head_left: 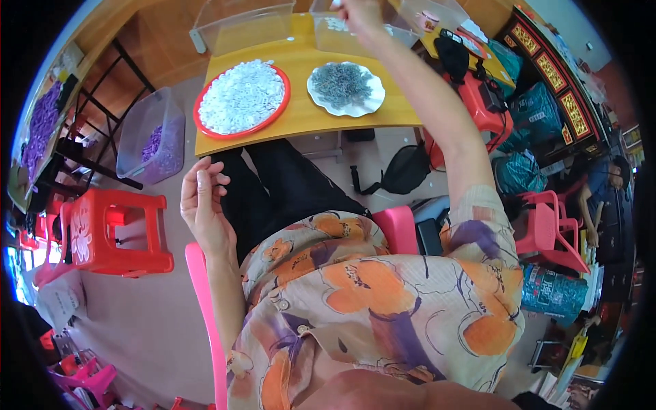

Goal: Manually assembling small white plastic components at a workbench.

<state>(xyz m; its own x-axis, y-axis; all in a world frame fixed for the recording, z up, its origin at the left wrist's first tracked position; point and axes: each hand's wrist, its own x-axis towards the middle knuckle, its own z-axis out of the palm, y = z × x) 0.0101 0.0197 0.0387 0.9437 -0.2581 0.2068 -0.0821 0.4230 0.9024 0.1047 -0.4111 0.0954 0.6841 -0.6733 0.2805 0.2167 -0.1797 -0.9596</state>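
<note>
My right arm stretches across the yellow table to a clear plastic bin at its far edge [342, 42]. Fingers of my right hand [362, 15] are pinched on a small white piece [336, 4] above that bin, partly cut off by the picture's top. Several white pieces lie inside the bin. My left hand [207, 198] is raised in front of the table's near left corner, its fingers loosely bent and apart, with nothing visible in them. Nearest to it is a red round tray [284, 102] heaped with small white pieces. Right of the tray sits a white scalloped plate [372, 104] of small grey pieces.
A second clear bin [246, 31] stands at the table's [301, 123] far left. On the floor at left are a clear tub [174, 130] with purple pieces and a red stool [123, 232]. Red chair [488, 102], black bag [406, 171] and teal packages [519, 171] lie right.
</note>
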